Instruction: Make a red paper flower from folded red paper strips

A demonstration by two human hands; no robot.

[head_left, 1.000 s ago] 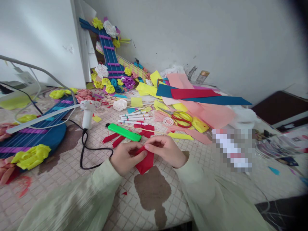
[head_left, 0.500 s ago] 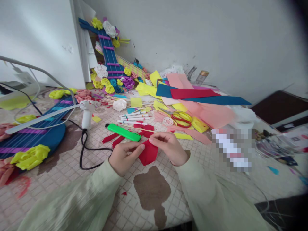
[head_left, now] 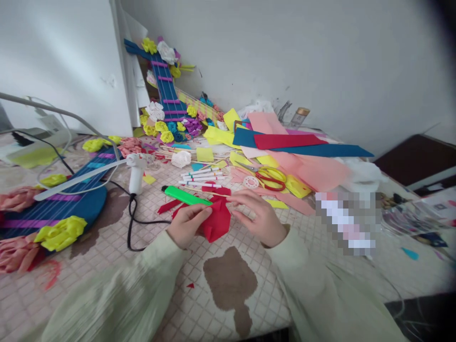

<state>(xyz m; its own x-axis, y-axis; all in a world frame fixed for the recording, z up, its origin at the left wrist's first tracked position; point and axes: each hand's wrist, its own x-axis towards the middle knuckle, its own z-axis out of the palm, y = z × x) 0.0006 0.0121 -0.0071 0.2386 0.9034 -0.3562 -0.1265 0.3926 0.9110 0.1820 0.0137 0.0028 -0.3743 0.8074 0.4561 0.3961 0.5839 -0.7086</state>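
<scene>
Since half a second ago, the right hand (head_left: 261, 218) has loosened its pinch on the red paper (head_left: 219, 222). At left, a white glue gun (head_left: 136, 180) stands on the table (head_left: 156, 287). Rightward, a green cutter (head_left: 187, 194) lies just beyond the left hand (head_left: 188, 225), which pinches the paper's left side, near the middle. Beside the paper's right edge, the right hand is partly open; whether it touches, I cannot tell. Farther right lie scissors (head_left: 259, 174).

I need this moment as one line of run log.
left hand: pinches red paper | right hand: open beside paper | green cutter: beyond left hand
</scene>
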